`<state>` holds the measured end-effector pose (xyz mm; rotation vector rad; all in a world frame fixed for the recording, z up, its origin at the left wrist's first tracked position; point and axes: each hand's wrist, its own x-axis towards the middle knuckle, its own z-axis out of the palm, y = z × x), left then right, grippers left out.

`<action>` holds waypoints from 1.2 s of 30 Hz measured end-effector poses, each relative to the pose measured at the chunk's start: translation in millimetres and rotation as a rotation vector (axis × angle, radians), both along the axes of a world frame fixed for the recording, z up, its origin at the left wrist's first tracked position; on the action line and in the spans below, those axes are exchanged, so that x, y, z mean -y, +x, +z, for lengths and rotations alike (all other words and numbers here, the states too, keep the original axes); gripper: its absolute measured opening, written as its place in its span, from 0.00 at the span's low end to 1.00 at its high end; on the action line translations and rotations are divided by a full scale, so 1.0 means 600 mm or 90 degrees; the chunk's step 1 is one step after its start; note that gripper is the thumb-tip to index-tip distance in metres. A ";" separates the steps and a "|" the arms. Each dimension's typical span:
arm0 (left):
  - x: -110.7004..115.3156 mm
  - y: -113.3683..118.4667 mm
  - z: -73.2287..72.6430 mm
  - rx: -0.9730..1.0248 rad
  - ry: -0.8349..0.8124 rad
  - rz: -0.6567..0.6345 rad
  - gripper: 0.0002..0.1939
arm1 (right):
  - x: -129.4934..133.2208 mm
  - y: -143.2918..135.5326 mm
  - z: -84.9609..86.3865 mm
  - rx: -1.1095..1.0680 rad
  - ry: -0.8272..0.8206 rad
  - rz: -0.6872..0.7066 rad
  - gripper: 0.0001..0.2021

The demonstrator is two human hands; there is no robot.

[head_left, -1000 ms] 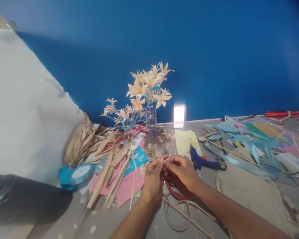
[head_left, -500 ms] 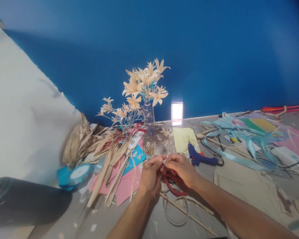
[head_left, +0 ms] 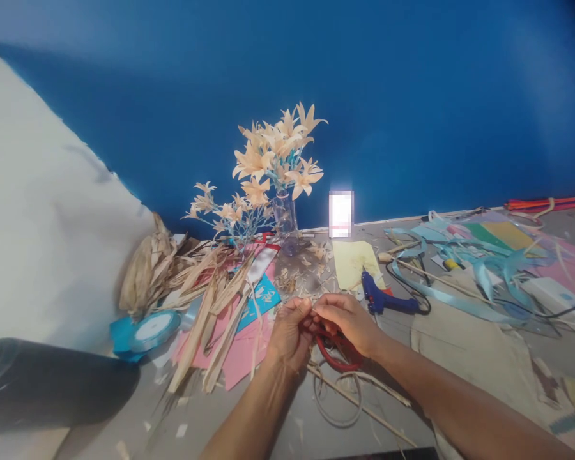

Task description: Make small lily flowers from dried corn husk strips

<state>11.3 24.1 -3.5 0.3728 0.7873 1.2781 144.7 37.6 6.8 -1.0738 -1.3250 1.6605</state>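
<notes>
My left hand (head_left: 291, 332) and my right hand (head_left: 347, 319) meet at the fingertips, low in the middle of the view. Both are closed in a pinch; whatever lies between the fingers is too small to make out. Red-handled scissors (head_left: 340, 362) lie just beneath my right hand. A thin stick (head_left: 359, 404) and a looped ring of wire or cord (head_left: 338, 421) are on the surface below my hands. Beyond my right hand rests a blue glue gun (head_left: 388, 301), near a yellow sheet (head_left: 354, 265).
Pale flowers (head_left: 280, 150) stand in a clear bottle (head_left: 286, 223) against the blue wall. Dried husks (head_left: 215, 287), pink paper (head_left: 249, 351) and a ribbon roll (head_left: 154, 329) are at left. Light-blue ribbon (head_left: 460, 306) and cloth (head_left: 474, 358) lie right. A dark cylinder (head_left: 52, 383) fills the lower left.
The view has shifted slightly. My hands stay together in nearly the same place, with the right fingers bent a little differently.
</notes>
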 end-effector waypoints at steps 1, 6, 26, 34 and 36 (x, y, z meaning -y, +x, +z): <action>0.000 0.000 0.000 0.007 0.000 0.001 0.21 | 0.000 0.001 0.000 0.009 0.030 -0.001 0.10; 0.002 0.001 0.001 -0.008 -0.001 0.002 0.21 | 0.003 0.004 0.000 0.113 0.198 -0.014 0.05; 0.007 -0.013 0.017 -0.396 0.163 -0.059 0.11 | -0.022 0.039 0.016 0.149 0.198 -0.024 0.18; 0.006 0.002 0.002 -0.107 0.083 -0.073 0.17 | -0.019 0.026 0.009 0.077 0.175 -0.033 0.07; 0.008 0.005 0.004 -0.117 0.085 -0.063 0.17 | -0.016 0.023 0.007 0.078 0.180 -0.042 0.07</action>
